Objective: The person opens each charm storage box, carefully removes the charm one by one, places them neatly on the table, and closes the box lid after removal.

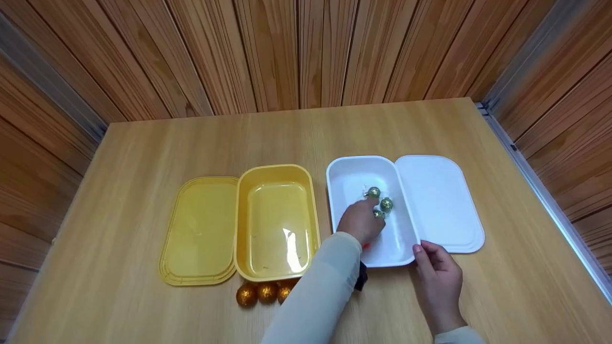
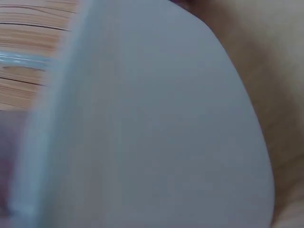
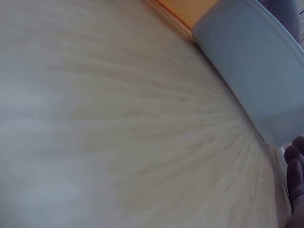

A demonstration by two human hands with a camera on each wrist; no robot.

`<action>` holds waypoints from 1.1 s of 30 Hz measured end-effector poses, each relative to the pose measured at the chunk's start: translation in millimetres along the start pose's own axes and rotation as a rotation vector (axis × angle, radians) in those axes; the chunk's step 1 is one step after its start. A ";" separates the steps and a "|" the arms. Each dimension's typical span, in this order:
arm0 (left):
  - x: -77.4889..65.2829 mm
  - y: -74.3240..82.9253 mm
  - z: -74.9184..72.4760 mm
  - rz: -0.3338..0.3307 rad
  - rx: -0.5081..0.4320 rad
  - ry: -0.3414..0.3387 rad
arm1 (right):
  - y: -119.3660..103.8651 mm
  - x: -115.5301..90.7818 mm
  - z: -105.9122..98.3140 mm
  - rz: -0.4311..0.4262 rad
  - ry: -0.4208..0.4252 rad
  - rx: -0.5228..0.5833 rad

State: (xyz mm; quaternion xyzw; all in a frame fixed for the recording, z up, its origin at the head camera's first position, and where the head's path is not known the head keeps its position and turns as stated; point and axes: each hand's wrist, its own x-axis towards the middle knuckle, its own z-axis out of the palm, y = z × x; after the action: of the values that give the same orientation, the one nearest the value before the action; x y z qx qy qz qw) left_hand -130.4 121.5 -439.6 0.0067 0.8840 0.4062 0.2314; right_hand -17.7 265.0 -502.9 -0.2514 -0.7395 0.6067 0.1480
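My left hand reaches down into a white plastic box. Its fingers are around a small green foil-wrapped ball, partly hidden by the hand. Two more green balls, one upper and one to the right, lie close by on the box floor. With thumb and fingers, my right hand pinches the box's near right corner. The left wrist view is mostly filled by the blurred white box wall. In the right wrist view, fingers show at the box's lower corner.
A white lid lies against the box's right side. To the left stands a yellow box with its yellow lid beside it. Several orange foil balls sit before it, partly behind the left sleeve. Wooden panels rise behind the table.
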 end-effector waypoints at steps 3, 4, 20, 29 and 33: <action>3.5 -3.2 1.8 0.035 0.040 -0.004 | 0.2 -1.6 0.6 -0.003 -0.001 0.050; 4.2 -4.2 2.1 0.046 0.048 -0.003 | 0.4 -2.1 0.7 -0.007 0.001 0.068; 7.3 -12.7 2.8 0.129 0.148 0.029 | 4.6 -7.9 2.1 -0.101 -0.093 0.089; -7.4 -3.3 -12.7 0.216 0.078 0.073 | 4.0 -4.7 2.3 -0.165 -0.110 0.036; -21.1 -0.9 -17.2 0.288 0.014 0.112 | 3.8 -4.1 -0.9 -0.152 -0.093 0.007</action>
State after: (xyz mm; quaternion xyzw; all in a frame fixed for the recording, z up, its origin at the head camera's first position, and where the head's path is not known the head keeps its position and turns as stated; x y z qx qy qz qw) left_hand -118.5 104.4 -422.0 0.1124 0.8882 0.4288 0.1209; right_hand -13.1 264.0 -506.1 -0.1655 -0.7605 0.6071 0.1601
